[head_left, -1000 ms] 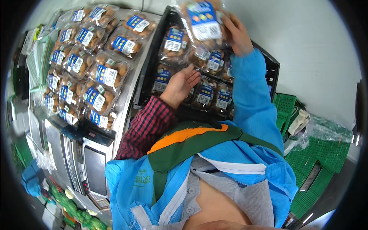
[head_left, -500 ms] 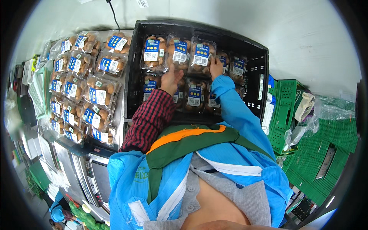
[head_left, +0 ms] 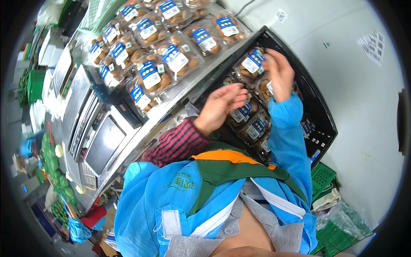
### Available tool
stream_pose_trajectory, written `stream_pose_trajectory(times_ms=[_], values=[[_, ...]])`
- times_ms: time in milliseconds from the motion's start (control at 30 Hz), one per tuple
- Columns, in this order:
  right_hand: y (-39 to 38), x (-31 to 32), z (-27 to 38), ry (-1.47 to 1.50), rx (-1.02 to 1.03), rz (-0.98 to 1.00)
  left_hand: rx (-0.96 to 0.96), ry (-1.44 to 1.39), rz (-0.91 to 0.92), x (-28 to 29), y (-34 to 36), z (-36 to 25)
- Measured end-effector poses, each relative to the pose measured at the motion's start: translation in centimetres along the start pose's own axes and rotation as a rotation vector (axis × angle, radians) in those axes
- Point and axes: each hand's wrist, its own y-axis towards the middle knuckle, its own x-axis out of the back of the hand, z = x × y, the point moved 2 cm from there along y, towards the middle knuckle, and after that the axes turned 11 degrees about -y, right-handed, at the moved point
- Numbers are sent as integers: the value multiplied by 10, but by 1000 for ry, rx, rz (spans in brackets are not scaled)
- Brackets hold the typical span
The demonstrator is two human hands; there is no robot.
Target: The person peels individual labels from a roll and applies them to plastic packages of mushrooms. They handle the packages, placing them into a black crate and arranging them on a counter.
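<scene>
Along the steel counter [head_left: 180,96] at upper left, rows of clear mushroom packs [head_left: 169,58] with blue labels lie side by side; a weighing machine [head_left: 102,143] sits below them. To the right, a black crate [head_left: 319,111] holds more packs. The blue jacket and green apron strap cover the crate's near corner. Compared with half a second earlier, both hands have lifted off the crate's packs and the view has swung left. The left hand [head_left: 220,107] hovers loosely curled, empty, above a crate pack. The right hand [head_left: 278,73] pinches the edge of one labelled pack [head_left: 252,62] at the crate's far end.
</scene>
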Motion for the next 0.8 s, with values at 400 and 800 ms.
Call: stream_pose_trajectory(times_ms=[400,800], values=[[50,-246,-49,-269,-8,690,-692,32,-439,205,-65,-78],[-40,-36,23,370,-252,126,-296,-245,-420,212,-23,-150]])
